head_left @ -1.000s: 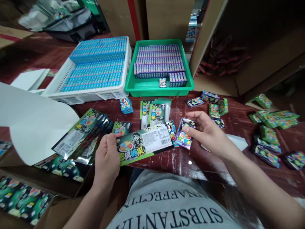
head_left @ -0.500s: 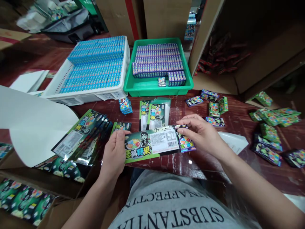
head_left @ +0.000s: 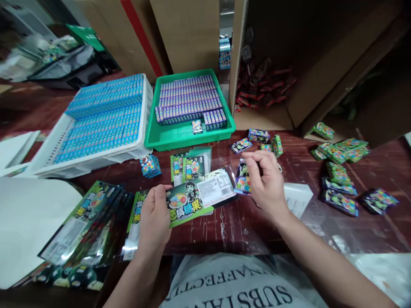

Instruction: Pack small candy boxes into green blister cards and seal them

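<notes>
My left hand [head_left: 156, 218] is closed on the left end of a flat plastic bag [head_left: 184, 199] with a green and black printed front and a white barcode label. My right hand [head_left: 265, 182] pinches a small purple and black candy packet [head_left: 243, 176] just off the bag's right end, where a clear plastic edge shows. The packet's right side is hidden by my fingers. Behind the bag lie similar printed bags [head_left: 193, 167]. By my left wrist sits another printed bag [head_left: 131, 237], and a fanned pile of them [head_left: 75, 226] lies farther left.
A green tray [head_left: 189, 143] of purple boxes and a white crate [head_left: 93, 164] of blue boxes stand at the back. Small packets [head_left: 340, 201] and green boxes [head_left: 348, 149] are scattered right. A large carton [head_left: 263, 122] holds red-wrapped pieces. A blue box stack [head_left: 150, 166] stands near the crate.
The small packet has come out from against the bag's right end and is now apart from it in my right hand. My left hand still holds the bag. The view has shifted right.
</notes>
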A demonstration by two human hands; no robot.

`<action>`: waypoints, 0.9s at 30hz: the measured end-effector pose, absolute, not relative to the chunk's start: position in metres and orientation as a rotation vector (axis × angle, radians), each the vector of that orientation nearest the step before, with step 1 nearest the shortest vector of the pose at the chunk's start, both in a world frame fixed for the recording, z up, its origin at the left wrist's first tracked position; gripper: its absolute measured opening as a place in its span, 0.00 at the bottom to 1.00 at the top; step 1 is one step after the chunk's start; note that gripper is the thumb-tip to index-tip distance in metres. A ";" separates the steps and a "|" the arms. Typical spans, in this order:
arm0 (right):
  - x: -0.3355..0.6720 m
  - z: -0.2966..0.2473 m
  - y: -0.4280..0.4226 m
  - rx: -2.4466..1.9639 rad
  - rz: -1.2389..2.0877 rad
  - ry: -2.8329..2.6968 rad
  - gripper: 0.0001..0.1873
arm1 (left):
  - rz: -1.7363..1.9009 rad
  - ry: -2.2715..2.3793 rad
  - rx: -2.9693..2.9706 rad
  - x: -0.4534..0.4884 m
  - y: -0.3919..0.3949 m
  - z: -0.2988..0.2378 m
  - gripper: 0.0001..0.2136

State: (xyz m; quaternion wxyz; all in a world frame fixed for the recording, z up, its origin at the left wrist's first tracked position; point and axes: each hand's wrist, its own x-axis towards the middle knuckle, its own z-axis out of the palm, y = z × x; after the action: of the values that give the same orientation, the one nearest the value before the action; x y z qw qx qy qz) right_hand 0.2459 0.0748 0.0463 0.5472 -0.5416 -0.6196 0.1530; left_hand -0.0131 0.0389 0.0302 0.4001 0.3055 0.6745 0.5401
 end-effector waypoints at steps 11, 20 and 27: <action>0.267 0.044 0.085 -1.292 0.355 -1.546 0.04 | 1.312 1.688 0.764 -0.003 0.067 0.046 0.26; 0.260 0.046 0.085 -1.287 0.354 -1.541 0.03 | 1.297 1.694 0.831 0.002 0.072 0.052 0.26; 0.261 0.048 0.078 -1.207 0.602 -1.734 0.04 | 1.326 1.687 0.816 -0.005 0.073 0.040 0.24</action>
State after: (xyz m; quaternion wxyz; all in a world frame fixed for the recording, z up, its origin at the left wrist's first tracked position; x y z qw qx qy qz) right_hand 0.2613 0.0780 0.0482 0.4551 -0.4891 -0.7029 0.2442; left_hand -0.0054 0.0727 0.0400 0.4103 0.3242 0.6702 0.5267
